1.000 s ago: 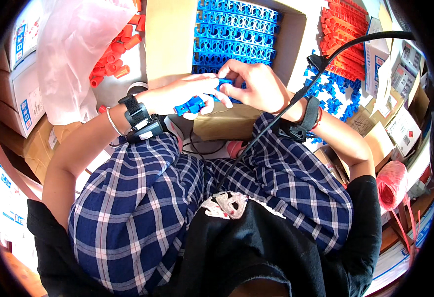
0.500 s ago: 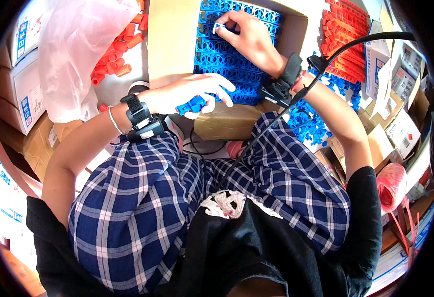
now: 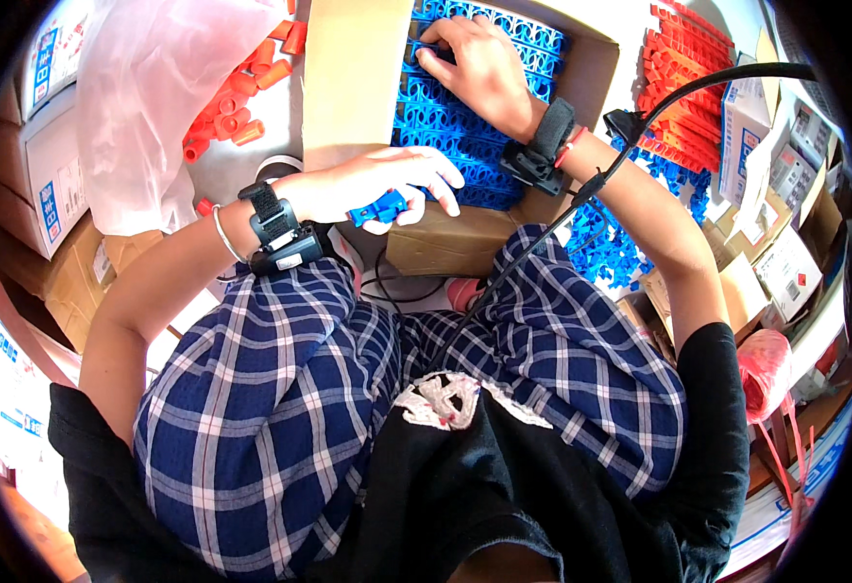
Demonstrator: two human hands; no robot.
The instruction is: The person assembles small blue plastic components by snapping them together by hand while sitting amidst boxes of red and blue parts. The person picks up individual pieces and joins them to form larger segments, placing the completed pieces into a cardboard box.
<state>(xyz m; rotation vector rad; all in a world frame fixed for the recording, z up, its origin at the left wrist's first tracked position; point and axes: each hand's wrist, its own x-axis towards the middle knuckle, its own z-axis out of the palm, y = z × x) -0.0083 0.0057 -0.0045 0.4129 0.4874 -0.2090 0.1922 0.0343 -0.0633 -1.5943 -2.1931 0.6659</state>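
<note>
Blue plastic pipe clips (image 3: 436,126) stand in neat rows inside an open cardboard box (image 3: 348,87). Over the far left part of these rows is my right hand (image 3: 484,73), its thumb and forefinger bent round a blue clip among the others; the fingers partly hide that clip. My left hand (image 3: 368,185) hovers at the near left edge of the box. Loose blue clips (image 3: 379,209) are gripped in its palm under the lower fingers, while its upper fingers reach out over the box.
Orange tube-shaped pieces (image 3: 241,97) lie beside a translucent plastic bag (image 3: 144,117) on the left. Right of the box are a heap of loose blue clips (image 3: 606,238) and stacked orange strips (image 3: 683,78). A black cable (image 3: 717,73) crosses by my right wrist. Cartons (image 3: 52,165) stand around.
My right hand has pushed down onto the rows with the clip that was pinched in its fingertips. The left hand stays nearly still. The view has shifted slightly.
</note>
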